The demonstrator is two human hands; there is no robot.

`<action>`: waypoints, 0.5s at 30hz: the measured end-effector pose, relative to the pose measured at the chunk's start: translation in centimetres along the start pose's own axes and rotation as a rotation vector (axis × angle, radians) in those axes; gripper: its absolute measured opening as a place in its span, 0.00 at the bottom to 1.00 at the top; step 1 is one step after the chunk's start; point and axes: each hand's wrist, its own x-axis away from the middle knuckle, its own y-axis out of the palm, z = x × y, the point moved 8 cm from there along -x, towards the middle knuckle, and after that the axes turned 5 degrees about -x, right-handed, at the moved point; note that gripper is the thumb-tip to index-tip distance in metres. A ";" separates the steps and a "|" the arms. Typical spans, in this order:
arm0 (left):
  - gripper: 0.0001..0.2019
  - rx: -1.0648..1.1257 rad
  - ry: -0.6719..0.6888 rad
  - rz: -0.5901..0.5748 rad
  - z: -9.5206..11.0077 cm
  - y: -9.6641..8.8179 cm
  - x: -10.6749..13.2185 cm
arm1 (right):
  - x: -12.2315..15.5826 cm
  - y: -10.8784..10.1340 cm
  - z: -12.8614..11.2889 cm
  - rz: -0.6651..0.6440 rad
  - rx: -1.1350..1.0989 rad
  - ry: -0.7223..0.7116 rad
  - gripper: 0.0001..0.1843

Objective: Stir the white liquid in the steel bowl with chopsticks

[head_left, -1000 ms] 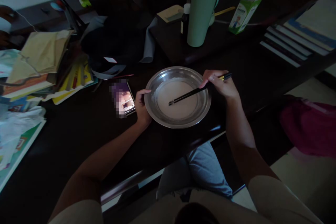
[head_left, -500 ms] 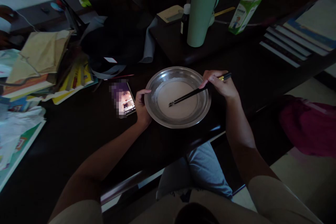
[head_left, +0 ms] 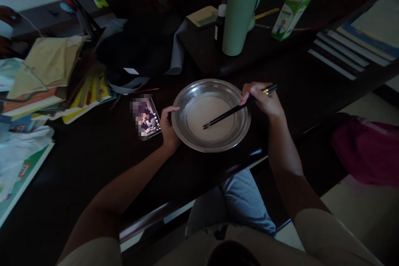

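Note:
A round metal bowl [head_left: 180, 133] with a wide rim stands on the dark table, holding a pale, whitish liquid [head_left: 199, 110]. My left hand [head_left: 170, 126] grips the bowl's left side, thumb over the rim and the other fingers mostly hidden behind and below it. Black chopsticks [head_left: 229, 112] with gold bands are pinched in my right hand [head_left: 262, 97] above the right rim. They slant down to the left, close together, with their tips at the liquid. Whether the tips dip below its surface is hard to tell.
Left of the bowl lies a phone [head_left: 146, 118] with a lit screen. Piled books and papers [head_left: 46, 66] fill the far left, beside a black bag [head_left: 134, 50]. Behind the bowl stand a green tumbler [head_left: 240, 16], a small dark bottle [head_left: 220, 25] and a green-white carton [head_left: 286, 18]. Books [head_left: 343, 54] are stacked at right.
The chopstick tips have shifted slightly to the right, and my right hand has moved a little with them. The phone's picture has changed. My left hand and the bowl stay put.

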 end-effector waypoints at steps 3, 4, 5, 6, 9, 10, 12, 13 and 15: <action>0.13 -0.006 0.006 -0.004 -0.1 -0.1 0.0 | -0.1 -0.6 0.0 0.066 0.020 -0.007 0.27; 0.13 -0.005 0.007 -0.005 -0.2 0.0 0.0 | -0.1 -1.0 0.1 0.107 0.024 -0.009 0.27; 0.13 0.001 0.007 -0.007 -0.3 0.0 0.0 | -0.1 -1.4 0.1 0.148 0.026 -0.010 0.27; 0.12 0.008 0.008 -0.007 -0.3 0.0 0.0 | 0.0 -1.8 0.1 0.185 0.027 -0.010 0.27; 0.13 0.030 0.007 -0.001 -0.3 0.1 0.0 | 0.1 -2.0 0.1 0.197 0.020 -0.008 0.28; 0.13 0.034 0.006 0.001 -0.3 0.1 0.0 | 0.0 -1.7 0.0 0.159 0.015 -0.007 0.28; 0.13 0.033 0.008 0.004 -0.3 0.1 0.0 | 0.0 -0.7 0.0 0.051 0.008 0.001 0.28; 0.13 0.031 0.010 0.006 -0.3 0.1 0.0 | 0.0 -0.3 0.1 0.004 0.009 0.004 0.27; 0.13 0.033 0.015 0.006 -0.3 0.1 0.0 | -0.1 0.1 0.1 -0.033 0.029 0.002 0.26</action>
